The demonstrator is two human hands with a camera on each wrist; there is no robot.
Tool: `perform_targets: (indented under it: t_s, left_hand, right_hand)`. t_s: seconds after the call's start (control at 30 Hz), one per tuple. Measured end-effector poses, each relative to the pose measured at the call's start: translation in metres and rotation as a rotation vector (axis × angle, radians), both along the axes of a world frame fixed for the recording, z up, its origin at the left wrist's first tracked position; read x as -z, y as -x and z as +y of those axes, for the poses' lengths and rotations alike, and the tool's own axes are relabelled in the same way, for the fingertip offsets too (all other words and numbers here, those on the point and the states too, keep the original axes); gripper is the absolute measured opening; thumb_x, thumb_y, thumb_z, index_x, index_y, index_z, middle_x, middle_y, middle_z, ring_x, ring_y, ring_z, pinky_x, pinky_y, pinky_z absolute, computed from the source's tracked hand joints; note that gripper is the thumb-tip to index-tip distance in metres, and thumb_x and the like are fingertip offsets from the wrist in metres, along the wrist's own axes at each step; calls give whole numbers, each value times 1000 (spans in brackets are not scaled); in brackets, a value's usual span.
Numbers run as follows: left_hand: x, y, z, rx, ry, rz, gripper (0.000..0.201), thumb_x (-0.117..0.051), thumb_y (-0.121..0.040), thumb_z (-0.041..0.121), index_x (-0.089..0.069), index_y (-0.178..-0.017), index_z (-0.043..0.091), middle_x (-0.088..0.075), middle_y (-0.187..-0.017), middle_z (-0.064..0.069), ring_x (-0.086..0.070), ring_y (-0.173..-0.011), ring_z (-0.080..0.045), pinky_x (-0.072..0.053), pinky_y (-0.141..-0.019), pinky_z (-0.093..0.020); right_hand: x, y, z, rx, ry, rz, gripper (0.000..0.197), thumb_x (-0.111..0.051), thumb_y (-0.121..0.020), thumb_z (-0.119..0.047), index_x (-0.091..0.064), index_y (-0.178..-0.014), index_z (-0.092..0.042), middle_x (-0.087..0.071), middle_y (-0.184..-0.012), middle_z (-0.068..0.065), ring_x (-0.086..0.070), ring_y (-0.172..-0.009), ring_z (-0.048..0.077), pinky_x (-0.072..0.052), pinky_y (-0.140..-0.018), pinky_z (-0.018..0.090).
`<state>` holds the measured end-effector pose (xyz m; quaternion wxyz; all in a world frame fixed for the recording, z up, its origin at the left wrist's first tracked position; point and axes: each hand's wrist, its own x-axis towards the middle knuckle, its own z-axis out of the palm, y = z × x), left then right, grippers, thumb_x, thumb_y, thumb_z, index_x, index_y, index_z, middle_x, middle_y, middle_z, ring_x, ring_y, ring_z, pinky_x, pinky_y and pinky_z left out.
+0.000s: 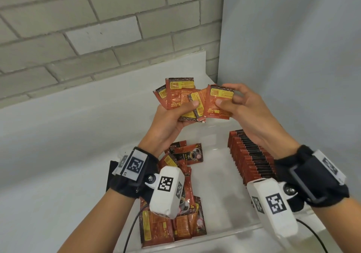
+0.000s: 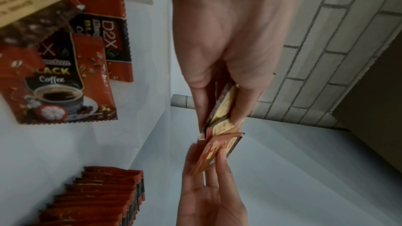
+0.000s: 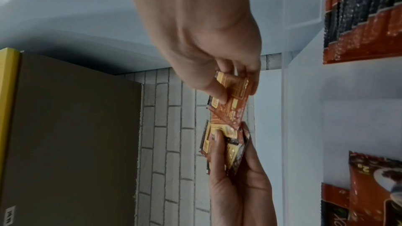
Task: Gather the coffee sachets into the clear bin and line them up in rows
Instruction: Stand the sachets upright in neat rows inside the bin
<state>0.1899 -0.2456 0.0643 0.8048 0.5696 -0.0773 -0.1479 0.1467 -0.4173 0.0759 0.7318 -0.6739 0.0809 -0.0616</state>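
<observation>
Both hands are raised above the clear bin (image 1: 220, 231). My left hand (image 1: 175, 114) grips a fanned bunch of red-and-yellow coffee sachets (image 1: 175, 94), backs toward me. My right hand (image 1: 232, 100) pinches one more sachet (image 1: 218, 102) between thumb and fingers, its edge overlapping the bunch. In the left wrist view the bunch (image 2: 222, 109) shows edge-on, with the right hand's sachet (image 2: 215, 152) just below. The right wrist view shows the pinched sachet (image 3: 232, 95) above the left hand's bunch (image 3: 226, 145). A neat row of upright sachets (image 1: 252, 159) fills the bin's right side.
Loose sachets (image 1: 175, 219) lie jumbled along the bin's left side. The bin sits on a white surface (image 1: 58, 135) against a white brick wall (image 1: 97, 28), with a plain white panel (image 1: 293, 47) on the right. A brown box with a yellow edge (image 3: 65, 126) stands nearby.
</observation>
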Motion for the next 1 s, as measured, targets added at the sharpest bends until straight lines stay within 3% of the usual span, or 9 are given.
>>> perform_targets:
  t_s: [0.17, 0.3, 0.43, 0.53, 0.67, 0.8, 0.87, 0.93, 1.0]
  left_hand:
    - [-1, 3, -2, 14, 24, -32, 32, -65, -80, -9, -64, -106, 8, -71, -103, -10, -68, -100, -28, -57, -83, -36]
    - [-4, 5, -4, -7, 90, 15, 23, -58, -91, 8, -59, -114, 8, -70, -109, -11, -67, -104, -26, -57, -84, -37]
    - [-7, 8, -6, -19, 112, 50, 27, -48, -98, 20, -56, -120, 7, -69, -112, -11, -65, -108, -24, -56, -89, -38]
    - [-7, 11, -8, 33, 48, 13, 27, -47, -98, 22, -59, -118, 8, -68, -114, -12, -66, -107, -24, -56, -87, -36]
    - [-10, 13, -8, 87, -21, -22, 39, -37, -98, 36, -58, -121, 12, -66, -120, -12, -63, -113, -24, -53, -93, -39]
    - [-18, 15, -10, 132, -127, -77, 46, -24, -101, 45, -59, -119, 20, -67, -121, -7, -62, -114, -19, -47, -101, -36]
    - [-21, 14, -11, 117, -191, -128, 44, -29, -101, 43, -51, -130, 19, -66, -123, -6, -62, -114, -17, -47, -102, -34]
    - [-21, 13, -11, 101, -210, -148, 56, -38, -97, 47, -32, -145, 18, -62, -128, -7, -61, -116, -17, -42, -107, -40]
    - [-21, 14, -13, 130, -245, -162, 66, -41, -93, 54, -24, -148, 21, -61, -130, -5, -59, -119, -17, -38, -110, -43]
  right_hand:
    - [2, -1, 3, -31, -71, 60, 35, -67, -88, -16, -57, -119, -3, -71, -107, 10, -72, -92, 17, -60, -77, 29]
    - [2, -1, 0, 33, -49, 10, 30, -66, -88, -11, -61, -117, -7, -72, -107, 8, -70, -97, 18, -56, -87, 28]
    - [1, -1, 3, -35, -12, -15, 35, -65, -89, -9, -59, -123, -11, -70, -111, 5, -68, -102, 15, -54, -86, 22]
    - [2, 0, 8, -90, -15, 6, 40, -66, -88, -11, -56, -127, -10, -69, -113, 6, -66, -106, 16, -53, -92, 26]
    - [0, 4, 10, -140, 55, 22, 27, -64, -91, -15, -64, -118, -13, -71, -112, 1, -66, -106, 13, -49, -97, 28]
    - [-8, 6, 8, -116, 33, 16, 25, -58, -95, -15, -63, -119, -12, -72, -110, 1, -68, -100, 10, -51, -92, 24]
    - [-13, 7, 6, -108, -12, 15, 26, -55, -96, -12, -60, -121, -9, -71, -112, 5, -68, -99, 11, -53, -87, 23]
    - [-20, 12, 4, -109, -75, 30, 28, -53, -97, -10, -57, -124, -6, -69, -115, 8, -68, -100, 13, -55, -85, 21]
    - [-26, 18, 1, -114, -144, 47, 28, -52, -97, -9, -54, -125, -7, -69, -114, 7, -69, -99, 13, -56, -85, 22]
